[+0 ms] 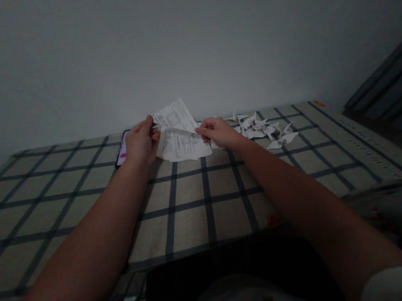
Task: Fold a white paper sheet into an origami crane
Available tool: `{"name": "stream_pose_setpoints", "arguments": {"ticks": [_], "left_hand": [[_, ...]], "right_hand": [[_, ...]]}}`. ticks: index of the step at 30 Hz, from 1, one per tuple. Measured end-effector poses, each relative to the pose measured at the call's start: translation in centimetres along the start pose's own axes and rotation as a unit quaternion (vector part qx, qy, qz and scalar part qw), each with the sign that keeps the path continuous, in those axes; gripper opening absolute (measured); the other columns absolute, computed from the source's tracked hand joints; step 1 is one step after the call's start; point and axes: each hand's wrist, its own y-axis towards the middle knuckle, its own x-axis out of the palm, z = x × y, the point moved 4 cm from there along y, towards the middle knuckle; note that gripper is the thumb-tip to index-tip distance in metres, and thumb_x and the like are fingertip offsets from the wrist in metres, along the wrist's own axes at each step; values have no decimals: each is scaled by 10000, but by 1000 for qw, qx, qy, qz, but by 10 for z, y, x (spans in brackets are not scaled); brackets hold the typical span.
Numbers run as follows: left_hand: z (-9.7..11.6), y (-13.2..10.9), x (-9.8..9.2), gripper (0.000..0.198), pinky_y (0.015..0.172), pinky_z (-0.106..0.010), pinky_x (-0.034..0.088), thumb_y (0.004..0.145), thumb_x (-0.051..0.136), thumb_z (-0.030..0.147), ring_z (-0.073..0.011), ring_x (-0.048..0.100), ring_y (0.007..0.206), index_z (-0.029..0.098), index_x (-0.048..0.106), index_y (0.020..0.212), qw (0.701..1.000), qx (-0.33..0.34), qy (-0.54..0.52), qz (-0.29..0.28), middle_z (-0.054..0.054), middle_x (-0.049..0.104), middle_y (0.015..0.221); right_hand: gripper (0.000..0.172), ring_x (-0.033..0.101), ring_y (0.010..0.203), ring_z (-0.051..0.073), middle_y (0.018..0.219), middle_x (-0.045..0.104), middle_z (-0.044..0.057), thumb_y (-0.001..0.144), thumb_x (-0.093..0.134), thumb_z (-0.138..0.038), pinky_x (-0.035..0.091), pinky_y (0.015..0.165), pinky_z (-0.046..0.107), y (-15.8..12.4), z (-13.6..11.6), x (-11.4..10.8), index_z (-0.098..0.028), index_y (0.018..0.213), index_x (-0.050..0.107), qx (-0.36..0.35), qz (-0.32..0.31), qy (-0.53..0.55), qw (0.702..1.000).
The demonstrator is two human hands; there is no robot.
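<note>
A printed white sheet of paper [180, 134] is held up above the checked surface [206, 189] near the wall, partly folded over itself. My left hand [140, 143] pinches its left upper edge with fingers closed. At the sheet's right edge, my right hand [218, 132] grips it between thumb and fingers. Both arms stretch forward from the bottom of the view. Under my left hand lies a dark phone-like object [122, 154] with a pink patch, mostly hidden.
Several small folded white paper cranes [263, 129] lie in a heap right of my right hand. A plain wall rises behind the surface. Dark slanted boards [394, 88] stand at the far right. The checked surface ends close to my body.
</note>
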Motion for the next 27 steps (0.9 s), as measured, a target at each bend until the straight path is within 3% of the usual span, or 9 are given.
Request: {"name": "stream_pose_setpoints", "arguments": {"ticks": [4,11,15,18,22,27], "left_hand": [[2,0,1,310,445,-219,298,875,757,372,-59,399,460,189,583,696,997,0,-73,2,45,494,577],[4,-1,1,424,431,-231,339,885,713,579,-102,524,514,220,577,707,999,0,-34,36,8,563,601],[2,-11,12,518,467,-233,391,838,666,720,-143,616,616,214,613,738,1000,-1,21,-14,-48,674,725],[1,-19,18,404,507,-198,417,764,807,563,-118,601,655,182,674,782,997,14,68,-46,-46,694,802],[-3,-19,20,331,500,-175,417,769,825,455,-90,563,617,159,676,770,995,2,58,-81,-27,663,783],[-7,-21,24,317,453,-181,400,815,799,437,-94,544,566,155,659,781,991,-29,34,-126,-14,622,726]], "right_hand": [[314,514,559,89,594,570,-37,956,661,-246,424,581,221,-1,-1,-1,-197,677,526,-7,0,0,1000],[315,514,560,83,596,562,-41,961,660,-231,426,579,214,-2,-1,-2,-199,682,518,-5,7,-4,1000],[301,524,572,83,611,569,-45,959,673,-269,420,582,212,-1,0,-3,-198,709,522,-15,22,6,1000],[300,534,577,85,617,581,-40,947,694,-276,421,584,214,0,2,-1,-192,710,531,-17,7,9,1000],[373,539,561,86,617,596,-24,985,652,-397,435,576,213,3,6,2,-185,694,554,-28,-29,27,999],[468,570,556,92,663,636,-9,1000,548,-607,459,547,212,10,14,-1,-195,787,614,-12,8,86,996]]}}
